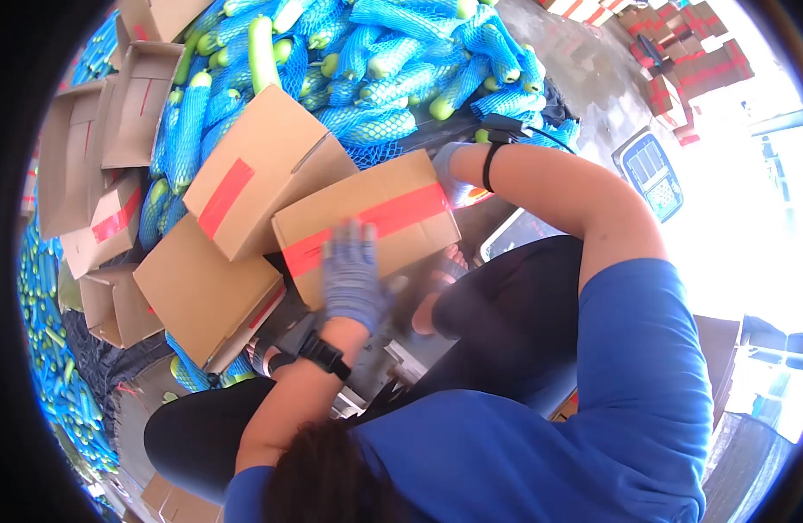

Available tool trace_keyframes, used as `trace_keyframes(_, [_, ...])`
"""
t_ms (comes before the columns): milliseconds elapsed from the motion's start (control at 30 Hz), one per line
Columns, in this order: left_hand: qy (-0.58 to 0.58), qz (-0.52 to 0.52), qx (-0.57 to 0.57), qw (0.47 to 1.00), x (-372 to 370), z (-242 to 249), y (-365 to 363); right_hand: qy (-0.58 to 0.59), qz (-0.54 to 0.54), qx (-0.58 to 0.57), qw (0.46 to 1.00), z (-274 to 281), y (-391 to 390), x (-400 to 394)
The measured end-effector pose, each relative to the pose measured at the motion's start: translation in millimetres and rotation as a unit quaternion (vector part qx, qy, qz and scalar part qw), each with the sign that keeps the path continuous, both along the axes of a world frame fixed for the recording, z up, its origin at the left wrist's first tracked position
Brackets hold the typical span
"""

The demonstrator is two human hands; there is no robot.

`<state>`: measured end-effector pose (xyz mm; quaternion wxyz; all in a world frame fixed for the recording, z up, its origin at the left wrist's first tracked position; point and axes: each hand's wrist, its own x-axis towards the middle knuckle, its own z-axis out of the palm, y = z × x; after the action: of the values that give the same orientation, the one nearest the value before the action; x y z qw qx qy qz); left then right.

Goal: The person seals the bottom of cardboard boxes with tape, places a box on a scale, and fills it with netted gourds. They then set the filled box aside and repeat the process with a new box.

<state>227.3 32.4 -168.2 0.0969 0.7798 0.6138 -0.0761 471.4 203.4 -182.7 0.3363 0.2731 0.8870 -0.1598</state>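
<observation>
A cardboard box (375, 205) with a strip of red tape across it lies in front of me. My left hand (353, 275), in a striped grey-blue glove, is spread flat on the box's near side, over the tape. At the box's right end is my right hand (452, 174), gloved too; its fingers are mostly hidden behind the box edge. Another box (266, 170) with a short red strip leans against the taped box on the left. Below that one sits a plain brown box (205, 292).
Green gourds in blue netting (393, 61) are heaped beyond the boxes. Open boxes (74, 157) stand at the left. To the right is a scale display (650, 174), with a metal plate (516, 234) near my knee. Red-taped boxes (706, 65) are stacked at the far right.
</observation>
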Motion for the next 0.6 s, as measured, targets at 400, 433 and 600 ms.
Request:
trace_keyframes(400, [-0.193, -0.276, 0.047, 0.940, 73, -31, 64, -0.096, -0.005, -0.048, 0.994, -56, -16, 18])
trace_keyframes(433, [-0.204, -0.241, 0.050, 0.947, 72, -33, 64, -0.088, -0.025, -0.041, 0.995, -52, -13, 21])
trace_keyframes(600, [-0.171, -0.107, 0.128, 0.971, 33, -39, 63, -0.008, -0.434, -0.001, 0.901, -28, 18, 80])
